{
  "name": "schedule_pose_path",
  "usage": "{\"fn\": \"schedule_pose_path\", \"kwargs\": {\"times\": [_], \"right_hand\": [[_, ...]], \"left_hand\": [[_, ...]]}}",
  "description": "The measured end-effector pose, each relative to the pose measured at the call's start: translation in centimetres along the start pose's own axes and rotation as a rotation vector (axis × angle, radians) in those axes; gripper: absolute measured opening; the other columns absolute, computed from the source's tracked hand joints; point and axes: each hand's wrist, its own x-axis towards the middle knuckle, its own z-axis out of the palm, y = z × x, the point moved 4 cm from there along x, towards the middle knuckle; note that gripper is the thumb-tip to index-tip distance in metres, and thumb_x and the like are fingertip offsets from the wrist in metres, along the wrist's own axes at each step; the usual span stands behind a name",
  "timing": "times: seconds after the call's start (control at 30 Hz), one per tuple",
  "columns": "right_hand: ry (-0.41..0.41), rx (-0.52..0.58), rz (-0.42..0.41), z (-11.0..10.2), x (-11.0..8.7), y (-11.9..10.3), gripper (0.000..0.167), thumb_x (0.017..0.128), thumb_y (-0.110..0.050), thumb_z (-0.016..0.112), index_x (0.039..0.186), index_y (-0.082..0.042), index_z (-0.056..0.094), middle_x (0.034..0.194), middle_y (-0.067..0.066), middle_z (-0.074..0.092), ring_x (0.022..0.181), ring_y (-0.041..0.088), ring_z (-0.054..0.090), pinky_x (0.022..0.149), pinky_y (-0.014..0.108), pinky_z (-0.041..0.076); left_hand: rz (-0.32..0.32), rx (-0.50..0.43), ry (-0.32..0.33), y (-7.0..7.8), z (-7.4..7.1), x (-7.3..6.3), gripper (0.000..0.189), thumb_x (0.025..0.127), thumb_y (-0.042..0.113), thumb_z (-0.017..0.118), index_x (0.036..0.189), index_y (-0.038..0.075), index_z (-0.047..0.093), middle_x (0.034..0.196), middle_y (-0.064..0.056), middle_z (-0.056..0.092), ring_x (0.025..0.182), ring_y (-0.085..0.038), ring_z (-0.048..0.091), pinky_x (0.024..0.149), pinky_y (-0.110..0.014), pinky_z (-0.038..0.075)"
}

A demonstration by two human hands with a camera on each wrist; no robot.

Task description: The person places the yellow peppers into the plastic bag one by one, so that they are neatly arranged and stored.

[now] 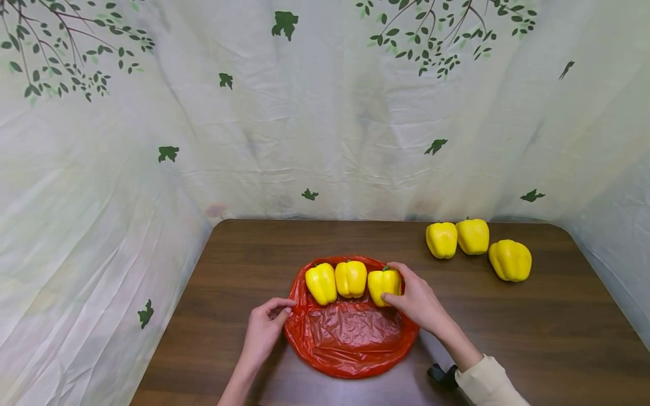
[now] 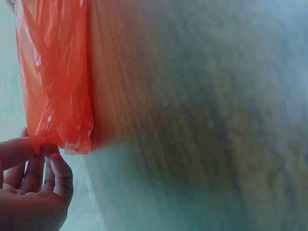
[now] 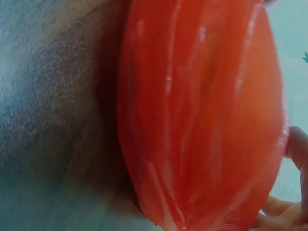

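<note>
An opened red plastic bag (image 1: 350, 332) stands on the table with its mouth facing up. Two yellow bell peppers (image 1: 321, 284) sit side by side along its far inner side. My right hand (image 1: 418, 299) holds a third yellow bell pepper (image 1: 383, 286) inside the bag's right side, thumb in front and fingers behind. On the left, my left hand (image 1: 263, 328) pinches the bag's rim between thumb and fingers. The left wrist view shows those fingertips at the red plastic (image 2: 60, 86). In the right wrist view, the bag's side (image 3: 202, 115) hides most of the right hand.
Three more yellow bell peppers (image 1: 473, 237) lie at the back right of the brown wooden table (image 1: 254, 248). A pale cloth curtain (image 1: 325, 113) with leaf prints hangs behind and beside the table. A black strap (image 1: 440, 376) is at the right wrist.
</note>
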Motion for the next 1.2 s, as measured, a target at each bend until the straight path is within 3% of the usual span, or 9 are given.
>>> {"fn": "schedule_pose_path", "kwargs": {"times": [0.2, 0.37, 0.53, 0.73, 1.0, 1.2], "right_hand": [[0.025, -0.007, 0.001, 0.16, 0.18, 0.4, 0.067, 0.082, -0.019, 0.079, 0.139, -0.01, 0.047, 0.121, 0.012, 0.06, 0.098, 0.026, 0.057, 0.082, 0.043, 0.055], [0.046, -0.022, -0.029, 0.26, 0.16, 0.48, 0.066, 0.084, -0.021, 0.078, 0.142, -0.009, 0.048, 0.134, 0.014, 0.054, 0.111, 0.03, 0.055, 0.091, 0.05, 0.05], [0.063, -0.069, -0.055, 0.23, 0.16, 0.5, 0.066, 0.085, -0.027, 0.078, 0.141, -0.007, 0.051, 0.137, 0.015, 0.052, 0.118, 0.033, 0.053, 0.095, 0.053, 0.046], [0.075, -0.136, -0.063, 0.1, 0.22, 0.45, 0.064, 0.084, -0.033, 0.078, 0.137, -0.003, 0.055, 0.13, 0.015, 0.055, 0.112, 0.033, 0.052, 0.092, 0.051, 0.048], [0.095, -0.094, -0.052, 0.29, 0.09, 0.52, 0.058, 0.083, -0.029, 0.08, 0.131, -0.01, 0.054, 0.118, 0.009, 0.056, 0.098, 0.028, 0.056, 0.082, 0.043, 0.053], [0.127, -0.108, -0.064, 0.38, -0.09, 0.35, 0.054, 0.082, -0.027, 0.081, 0.126, -0.011, 0.054, 0.113, 0.008, 0.057, 0.094, 0.027, 0.056, 0.08, 0.042, 0.053]], "left_hand": [[0.003, -0.008, -0.004, -0.07, 0.12, 0.12, 0.018, 0.09, -0.005, 0.064, 0.098, 0.007, 0.076, 0.095, -0.008, 0.07, 0.073, -0.02, 0.059, 0.062, -0.025, 0.051], [-0.002, -0.014, -0.019, 0.02, 0.27, 0.19, 0.017, 0.09, -0.006, 0.063, 0.1, 0.001, 0.074, 0.097, -0.014, 0.07, 0.073, -0.025, 0.059, 0.061, -0.026, 0.051], [-0.003, -0.011, -0.016, -0.19, 0.22, 0.19, 0.017, 0.091, -0.005, 0.063, 0.1, 0.004, 0.075, 0.097, -0.012, 0.07, 0.073, -0.023, 0.059, 0.062, -0.026, 0.052], [0.028, -0.01, 0.01, -0.02, 0.13, -0.02, 0.018, 0.09, -0.003, 0.065, 0.096, 0.008, 0.076, 0.092, -0.008, 0.07, 0.071, -0.022, 0.059, 0.06, -0.027, 0.052], [0.027, -0.023, 0.006, -0.17, 0.06, -0.14, 0.016, 0.09, -0.003, 0.065, 0.097, 0.007, 0.076, 0.094, -0.009, 0.071, 0.073, -0.021, 0.06, 0.063, -0.025, 0.051], [0.018, -0.016, 0.015, -0.26, 0.06, -0.13, 0.017, 0.089, -0.003, 0.065, 0.096, 0.008, 0.076, 0.092, -0.007, 0.071, 0.072, -0.02, 0.06, 0.063, -0.025, 0.051]]}}
